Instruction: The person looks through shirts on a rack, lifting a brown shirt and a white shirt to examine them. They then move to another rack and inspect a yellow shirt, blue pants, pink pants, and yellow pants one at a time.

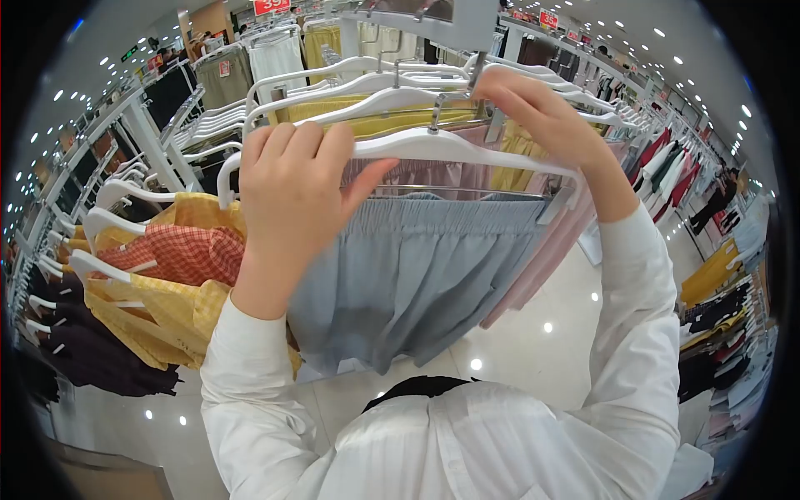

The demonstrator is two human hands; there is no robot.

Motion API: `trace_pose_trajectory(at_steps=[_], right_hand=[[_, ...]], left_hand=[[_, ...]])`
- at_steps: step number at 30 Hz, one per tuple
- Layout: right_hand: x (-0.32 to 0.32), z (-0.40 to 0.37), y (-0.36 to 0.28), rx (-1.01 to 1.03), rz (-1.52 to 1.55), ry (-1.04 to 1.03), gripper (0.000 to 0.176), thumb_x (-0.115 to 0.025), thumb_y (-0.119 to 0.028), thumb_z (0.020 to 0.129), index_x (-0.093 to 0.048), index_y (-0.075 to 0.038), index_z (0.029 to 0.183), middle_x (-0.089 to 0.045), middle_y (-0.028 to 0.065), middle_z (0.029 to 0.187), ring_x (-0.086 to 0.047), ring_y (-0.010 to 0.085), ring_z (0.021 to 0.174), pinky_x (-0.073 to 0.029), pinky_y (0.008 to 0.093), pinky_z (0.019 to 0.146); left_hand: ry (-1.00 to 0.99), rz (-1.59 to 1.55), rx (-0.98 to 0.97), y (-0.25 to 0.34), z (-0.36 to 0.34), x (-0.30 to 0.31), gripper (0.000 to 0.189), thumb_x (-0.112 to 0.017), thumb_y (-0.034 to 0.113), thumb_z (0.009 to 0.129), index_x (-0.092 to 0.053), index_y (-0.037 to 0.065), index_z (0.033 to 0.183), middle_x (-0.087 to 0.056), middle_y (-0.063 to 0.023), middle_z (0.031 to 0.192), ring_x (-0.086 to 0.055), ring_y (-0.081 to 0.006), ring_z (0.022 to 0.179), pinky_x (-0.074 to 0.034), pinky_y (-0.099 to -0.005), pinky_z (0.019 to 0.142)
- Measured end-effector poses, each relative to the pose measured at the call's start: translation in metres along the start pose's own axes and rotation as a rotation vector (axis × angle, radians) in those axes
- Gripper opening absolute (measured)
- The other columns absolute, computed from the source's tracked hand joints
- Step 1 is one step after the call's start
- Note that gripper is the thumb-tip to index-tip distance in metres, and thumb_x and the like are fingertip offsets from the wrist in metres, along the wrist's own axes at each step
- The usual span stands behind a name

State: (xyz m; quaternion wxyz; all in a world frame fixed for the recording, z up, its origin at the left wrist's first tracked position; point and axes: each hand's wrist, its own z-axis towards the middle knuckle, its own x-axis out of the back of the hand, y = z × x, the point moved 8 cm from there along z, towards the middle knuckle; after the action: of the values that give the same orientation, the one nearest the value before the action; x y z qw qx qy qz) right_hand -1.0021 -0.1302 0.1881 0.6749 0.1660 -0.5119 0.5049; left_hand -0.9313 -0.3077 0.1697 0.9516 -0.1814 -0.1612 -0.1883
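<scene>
My left hand [298, 187] is wrapped over the left arm of a white hanger [467, 148], its thumb stretched along the bar. From the clips of this hanger hang light blue shorts [417, 258] with a gathered elastic waist. My right hand [542, 112] is raised at the hanging rail, beside the metal hooks, with its fingers bent and together. What those fingertips hold is hidden. Just behind the blue shorts hang pink bottoms [533, 275] and yellow bottoms [367, 123] on more white hangers.
To the left, a yellow checked garment [167, 317], a red checked one [179, 250] and dark clothes [108, 350] hang close by. More racks stand behind, under a red price sign [272, 6]. Clothes [667, 171] line the right side. Glossy floor tiles [517, 358] lie below.
</scene>
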Motion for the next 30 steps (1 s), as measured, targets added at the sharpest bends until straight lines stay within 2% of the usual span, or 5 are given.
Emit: trace_pose_trajectory(at_steps=[3, 10, 14, 20, 30], right_hand=[[0.006, 0.020, 0.018, -0.011, -0.330, 0.219, 0.030, -0.047, -0.023, 0.087, -0.053, -0.009, 0.113, -0.055, 0.0124, 0.108, -0.051, 0.0253, 0.100, -0.037, 0.0334, 0.088], [-0.015, 0.042, 0.031, -0.171, -0.377, -0.070, 0.031, -0.050, -0.032, 0.085, -0.055, -0.007, 0.101, -0.060, 0.0132, 0.079, -0.058, 0.0277, 0.070, -0.045, 0.0354, 0.064], [0.019, 0.029, 0.012, -0.066, -0.517, 0.165, 0.027, -0.054, -0.020, 0.084, -0.055, -0.008, 0.108, -0.052, 0.0112, 0.065, -0.044, 0.0169, 0.052, -0.037, 0.0292, 0.051], [0.073, -0.054, -0.021, -0.468, -0.524, 0.364, 0.024, -0.054, -0.016, 0.082, -0.058, 0.001, 0.100, -0.060, 0.0117, 0.071, -0.053, 0.0147, 0.059, -0.041, 0.0263, 0.055], [0.148, -0.272, -0.019, -0.718, -0.803, 0.797, 0.020, -0.059, -0.019, 0.078, -0.059, 0.001, 0.078, -0.044, 0.0002, 0.055, -0.037, 0.0063, 0.051, -0.030, 0.0234, 0.046]], left_hand=[[0.078, 0.018, -0.061, 0.004, -0.001, 0.003, 0.036, -0.067, 0.040, 0.066, -0.051, 0.008, 0.068, -0.053, -0.0031, 0.063, -0.051, -0.0207, 0.059, -0.037, -0.0312, 0.056], [0.110, 0.115, -0.054, -0.002, 0.000, -0.004, 0.038, -0.065, 0.045, 0.066, -0.048, 0.011, 0.063, -0.044, -0.0012, 0.055, -0.047, -0.0178, 0.052, -0.035, -0.0298, 0.050], [0.114, 0.113, -0.083, -0.003, 0.000, -0.004, 0.035, -0.064, 0.044, 0.067, -0.050, 0.012, 0.063, -0.043, -0.0007, 0.055, -0.047, -0.0177, 0.052, -0.035, -0.0305, 0.049], [0.077, 0.096, -0.086, 0.005, 0.003, -0.003, 0.034, -0.064, 0.043, 0.067, -0.051, 0.012, 0.066, -0.045, -0.0006, 0.056, -0.048, -0.0185, 0.053, -0.036, -0.0305, 0.049], [0.000, 0.315, -0.083, -0.047, -0.007, -0.042, 0.027, -0.062, 0.036, 0.077, -0.061, 0.012, 0.089, -0.062, -0.0021, 0.078, -0.058, -0.0217, 0.067, -0.045, -0.0305, 0.057]])
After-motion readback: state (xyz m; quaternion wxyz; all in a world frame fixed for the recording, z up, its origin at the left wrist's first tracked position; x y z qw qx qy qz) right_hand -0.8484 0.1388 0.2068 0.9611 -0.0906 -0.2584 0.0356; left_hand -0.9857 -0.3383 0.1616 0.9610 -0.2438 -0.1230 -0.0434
